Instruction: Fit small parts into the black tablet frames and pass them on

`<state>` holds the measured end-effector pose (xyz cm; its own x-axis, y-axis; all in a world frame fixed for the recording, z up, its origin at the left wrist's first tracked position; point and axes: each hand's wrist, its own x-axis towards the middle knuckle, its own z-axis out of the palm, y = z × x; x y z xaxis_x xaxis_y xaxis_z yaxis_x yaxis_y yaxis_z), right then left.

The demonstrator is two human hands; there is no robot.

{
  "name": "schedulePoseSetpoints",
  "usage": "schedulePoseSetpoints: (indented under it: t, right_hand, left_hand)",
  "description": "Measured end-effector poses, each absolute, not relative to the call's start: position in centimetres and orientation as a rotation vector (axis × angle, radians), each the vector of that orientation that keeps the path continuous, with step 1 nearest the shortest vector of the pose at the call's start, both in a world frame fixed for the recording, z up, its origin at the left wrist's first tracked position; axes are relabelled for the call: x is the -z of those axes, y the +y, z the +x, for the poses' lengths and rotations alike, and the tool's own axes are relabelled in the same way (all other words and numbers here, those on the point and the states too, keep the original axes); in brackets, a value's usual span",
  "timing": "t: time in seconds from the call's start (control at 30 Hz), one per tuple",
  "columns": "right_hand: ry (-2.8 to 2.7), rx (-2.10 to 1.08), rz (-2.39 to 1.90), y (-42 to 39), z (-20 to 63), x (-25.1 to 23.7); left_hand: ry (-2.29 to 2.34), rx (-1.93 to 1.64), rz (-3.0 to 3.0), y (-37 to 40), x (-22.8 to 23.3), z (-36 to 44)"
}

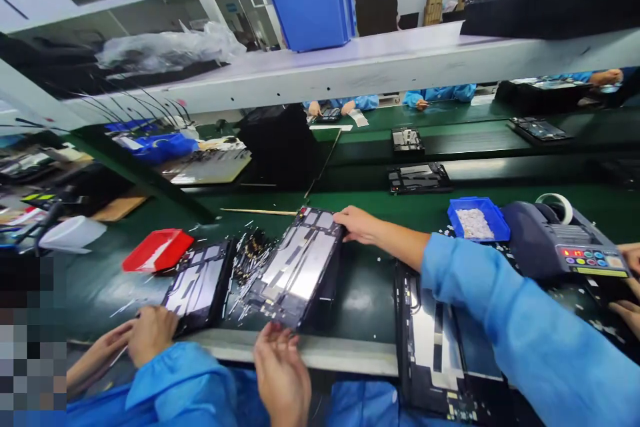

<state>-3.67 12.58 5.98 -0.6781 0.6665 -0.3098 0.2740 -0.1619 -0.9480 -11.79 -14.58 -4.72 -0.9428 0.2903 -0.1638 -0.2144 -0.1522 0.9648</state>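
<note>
An opened tablet [295, 263] with silver battery panels and dark strips is tilted over the green bench. Its upper right corner is pinched between the thumb and fingers of my right hand [357, 223]. At its lower edge, the bent fingertips of my left hand [283, 373] meet the frame, palm turned up. Something dark lies beneath the tablet's right side; I cannot make out what. A second opened tablet [435, 340] lies at the bench's front edge under my right forearm. Thin strips and small dark pieces [250, 257] are heaped left of the held tablet.
At left, a co-worker's hand [153, 333] is by another opened tablet [197, 280], near a red tray [157, 250]. To the right stand a blue tray [479, 219] and a tape dispenser [565, 240], with another person's hands beside it. A shelf [300, 83] crosses above.
</note>
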Motion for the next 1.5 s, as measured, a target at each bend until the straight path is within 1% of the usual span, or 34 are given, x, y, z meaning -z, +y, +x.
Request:
schedulePoseSetpoints:
  t: [0.07,0.17,0.23,0.3,0.37,0.47,0.57,0.63,0.7,0.8,0.87,0.93,1.03,1.13,1.23,1.33,1.43,1.5]
  right_hand:
    - [-1.900,-1.854,-1.099,11.9,-5.7,-4.9]
    - [-2.054,-1.692,-1.145,12.1,-6.2,-4.1]
    - [-2.129,-1.535,-1.167,13.1,-5.2,-4.7]
    - [-2.172,-1.369,-1.165,14.6,-3.0,-6.0]
    - [-2.207,-1.242,-1.145,16.1,0.5,-7.6]
    - [-2.360,-0.950,-1.133,16.8,7.4,-9.3]
    - [-2.467,-0.662,-1.210,15.4,14.3,-9.1]
    - [-2.426,-0.640,-1.275,13.8,17.6,-8.0]
    - [-2.346,-0.684,-1.312,12.3,19.6,-6.8]
    - [-2.253,-0.757,-1.303,10.7,21.1,-5.6]
    - [-2.222,-0.784,-1.269,10.3,21.4,-5.2]
    - [-2.206,-0.805,-1.245,10.2,21.3,-4.9]
    - [-2.247,-0.830,-1.216,10.3,20.2,-4.3]
    - [-2.330,-0.903,-1.108,10.6,18.1,-3.6]
    - [-2.335,-1.089,-1.004,11.1,16.4,-2.9]
    - [-2.215,-1.240,-1.023,11.3,16.0,-2.5]
    - [-2.080,-1.298,-1.074,11.0,16.3,-2.3]
    - [-2.045,-1.299,-1.091,10.6,16.5,-2.4]
  left_hand:
    - [1.810,-2.192,0.070,-15.4,4.8,-12.3]
    - [1.892,-2.163,0.163,-16.0,4.8,-11.7]
    - [1.986,-2.164,0.265,-16.1,4.8,-10.7]
    - [2.082,-2.112,0.485,-15.9,4.4,-9.4]
    - [2.068,-1.878,0.893,-14.8,3.5,-8.0]
    - [1.787,-1.328,1.539,-10.3,1.0,-5.9]
    - [1.643,-1.092,1.894,-3.6,-1.7,-4.0]
    - [1.654,-0.913,2.088,0.7,-2.8,-2.9]
    - [1.629,-0.672,2.299,3.7,-3.2,-2.2]
    - [1.562,-0.351,2.557,5.9,-3.2,-1.8]
    - [1.562,-0.256,2.675,6.1,-3.1,-2.0]
    - [1.583,-0.245,2.765,5.9,-3.1,-2.5]
    - [1.591,-0.331,2.848,5.6,-3.1,-3.1]
    - [1.543,-0.543,2.875,5.2,-2.7,-3.6]
    - [1.500,-0.748,2.813,4.8,-2.1,-3.7]
    - [1.512,-0.907,2.555,3.9,-1.7,-3.4]
    - [1.647,-1.052,2.052,3.0,-1.5,-2.6]
    - [1.726,-1.064,1.734,2.6,-1.6,-1.8]
